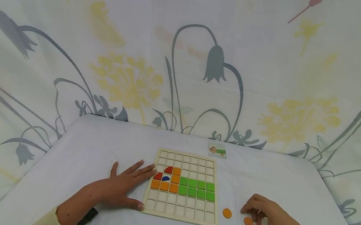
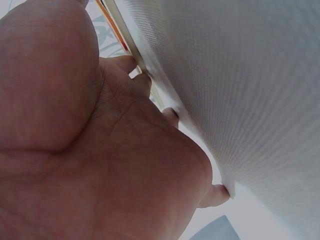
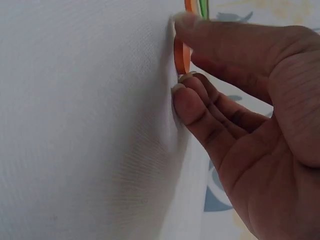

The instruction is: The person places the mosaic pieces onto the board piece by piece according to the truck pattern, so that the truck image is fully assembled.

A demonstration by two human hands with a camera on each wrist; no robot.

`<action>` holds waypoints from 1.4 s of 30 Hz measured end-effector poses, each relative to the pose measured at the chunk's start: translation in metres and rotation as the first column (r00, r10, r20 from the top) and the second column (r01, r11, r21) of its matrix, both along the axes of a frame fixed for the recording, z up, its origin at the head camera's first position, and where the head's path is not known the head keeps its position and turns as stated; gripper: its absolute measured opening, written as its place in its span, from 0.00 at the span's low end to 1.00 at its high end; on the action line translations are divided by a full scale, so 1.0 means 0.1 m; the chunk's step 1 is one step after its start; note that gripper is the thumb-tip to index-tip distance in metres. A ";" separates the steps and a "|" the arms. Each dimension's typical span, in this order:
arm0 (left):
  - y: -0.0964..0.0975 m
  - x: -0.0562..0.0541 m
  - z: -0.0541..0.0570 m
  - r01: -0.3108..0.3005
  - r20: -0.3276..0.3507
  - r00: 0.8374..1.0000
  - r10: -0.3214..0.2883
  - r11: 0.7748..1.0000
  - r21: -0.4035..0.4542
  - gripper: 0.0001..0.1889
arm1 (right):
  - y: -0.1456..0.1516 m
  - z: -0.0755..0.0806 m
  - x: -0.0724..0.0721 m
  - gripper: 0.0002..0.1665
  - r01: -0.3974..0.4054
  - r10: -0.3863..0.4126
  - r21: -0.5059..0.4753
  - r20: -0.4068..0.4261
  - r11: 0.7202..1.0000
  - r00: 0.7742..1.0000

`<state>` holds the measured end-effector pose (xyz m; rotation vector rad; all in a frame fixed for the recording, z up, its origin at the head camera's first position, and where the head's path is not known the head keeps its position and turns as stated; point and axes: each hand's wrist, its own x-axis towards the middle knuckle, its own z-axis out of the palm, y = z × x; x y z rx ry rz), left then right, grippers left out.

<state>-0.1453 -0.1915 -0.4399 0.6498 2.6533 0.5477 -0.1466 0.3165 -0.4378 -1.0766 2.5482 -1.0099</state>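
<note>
A cream grid board point(image 1: 190, 213) lies flat on the white cloth. In its cells sit red pieces point(image 1: 168, 170), a blue-and-white piece point(image 1: 166, 179), several orange squares point(image 1: 164, 186) and two rows of green squares point(image 1: 192, 192). My left hand point(image 1: 119, 189) is spread flat, its fingertips and thumb at the board's left edge; the left wrist view shows mostly its palm. Right of the board, my right hand point(image 1: 270, 221) pinches a small orange disc point(image 3: 179, 56) between thumb and fingers, low at the cloth. Another orange disc point(image 1: 227, 213) lies between this hand and the board.
A small picture card point(image 1: 217, 150) with a grid pattern lies behind the board's right corner. Something dark point(image 1: 87, 217) shows beside the left wrist. A flower-patterned fabric backdrop point(image 1: 185, 72) rises behind the white table point(image 1: 124, 136).
</note>
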 end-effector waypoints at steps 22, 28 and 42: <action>-0.03 0.00 0.00 -0.008 0.007 1.000 0.008 1.000 0.010 0.55 | -0.61 0.14 -0.18 0.11 0.026 -0.026 -0.023 0.017 0.999 1.000; -0.03 0.00 -0.01 -0.007 0.005 1.000 0.007 1.000 0.007 0.55 | -1.07 0.18 -0.25 0.08 -0.004 0.008 -0.094 0.039 0.996 0.999; -0.02 0.00 0.01 0.011 0.007 1.000 -0.011 1.000 0.015 0.55 | -1.94 0.07 -0.39 0.04 -0.063 0.060 -0.097 -0.034 0.993 0.998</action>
